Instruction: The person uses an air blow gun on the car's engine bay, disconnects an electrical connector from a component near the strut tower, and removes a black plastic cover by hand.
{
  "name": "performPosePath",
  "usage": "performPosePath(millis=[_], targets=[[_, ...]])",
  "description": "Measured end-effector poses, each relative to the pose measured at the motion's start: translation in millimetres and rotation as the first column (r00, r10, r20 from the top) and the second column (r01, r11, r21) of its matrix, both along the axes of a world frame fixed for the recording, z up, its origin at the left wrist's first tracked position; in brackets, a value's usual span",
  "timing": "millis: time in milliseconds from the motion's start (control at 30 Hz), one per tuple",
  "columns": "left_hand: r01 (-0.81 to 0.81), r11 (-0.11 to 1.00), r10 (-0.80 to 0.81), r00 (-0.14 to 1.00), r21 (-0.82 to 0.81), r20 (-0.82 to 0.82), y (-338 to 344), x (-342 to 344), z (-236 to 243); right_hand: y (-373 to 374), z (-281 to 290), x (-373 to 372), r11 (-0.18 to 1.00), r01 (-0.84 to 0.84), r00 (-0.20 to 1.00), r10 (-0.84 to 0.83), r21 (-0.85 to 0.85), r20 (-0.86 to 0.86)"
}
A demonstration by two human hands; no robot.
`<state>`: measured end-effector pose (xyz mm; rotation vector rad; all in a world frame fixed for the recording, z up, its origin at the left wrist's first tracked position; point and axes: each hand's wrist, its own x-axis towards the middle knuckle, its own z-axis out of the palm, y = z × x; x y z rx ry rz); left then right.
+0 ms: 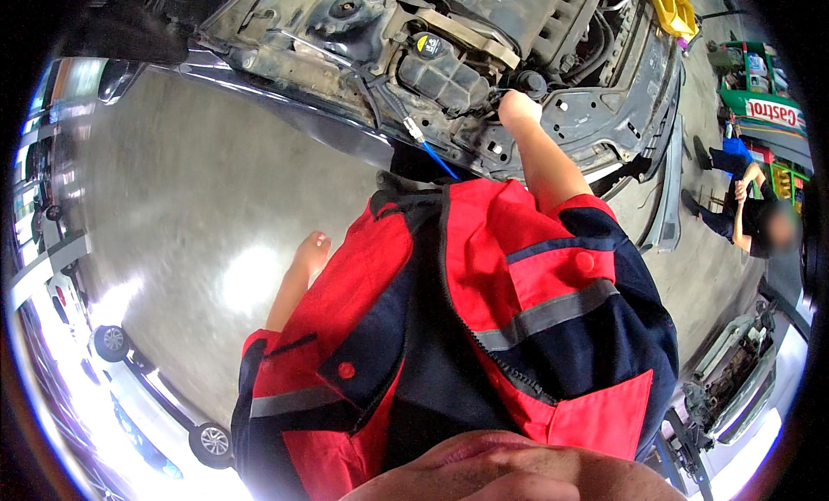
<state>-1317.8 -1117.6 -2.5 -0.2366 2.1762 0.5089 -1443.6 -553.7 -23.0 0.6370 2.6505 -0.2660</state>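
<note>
Right hand: the right hand was curled into a fist over the engine bay, its fingertips hidden; could not tell what, if anything, it gripped.
Left hand: the left hand hung low beside the jacket, fingers partly out of sight; could not tell open or closed.
Black part: a round black part sat just beyond the right hand; contact unclear.
Tank: the tank sat just left of the right hand, under a black cap with a yellow mark.
In the way: right forearm crossed the front panel, covering some of it; a blue hose ran over the car's edge between the hands.
Farther right of the right hand: yellow container, green rack, a co-worker standing well apart.
Beyond the left hand: white car across the floor.
Materials: tank dusty, ribbed plastic; panel dull, dark, punched with holes; hose smooth, with a shiny fitting; jacket red and navy cloth, grey bands; floor hard, glossy under lamplight.
</note>
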Motion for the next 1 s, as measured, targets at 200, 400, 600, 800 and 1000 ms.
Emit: performPosePath(millis=[200, 400, 600, 800, 1000], targets=[[0.019, 1.000, -0.019, 0.999, 0.005, 0.026, -2.9, 2.7, -2.3, 2.1, -8.1, 3.4, 0.998, -0.025, 0.999, 0.028, 0.058, -0.045], [0.014, 1.000, -0.013, 0.999, -0.016, 0.044, -3.8, 1.4, -3.8, 5.6, -12.6, 4.1, 0.996, -0.070, 0.997, 0.071, 0.053, -0.020], [0.028, 0.999, -0.028, 0.999, -0.028, 0.028, 3.9, -3.9, 6.1, 6.6, -16.7, 8.0, 0.986, -0.108, 0.991, 0.117, 0.124, -0.065], [0.052, 0.998, -0.051, 0.997, -0.019, 0.053, 2.6, -3.2, 4.2, 9.4, -20.4, 8.2, 0.996, -0.074, 0.997, 0.075, 0.053, -0.013], [0.015, 1.000, -0.015, 0.999, -0.004, 0.041, 2.4, -3.9, 7.1, 12.4, -21.5, 5.3, 0.992, -0.123, 0.992, 0.124, 0.043, -0.022]])
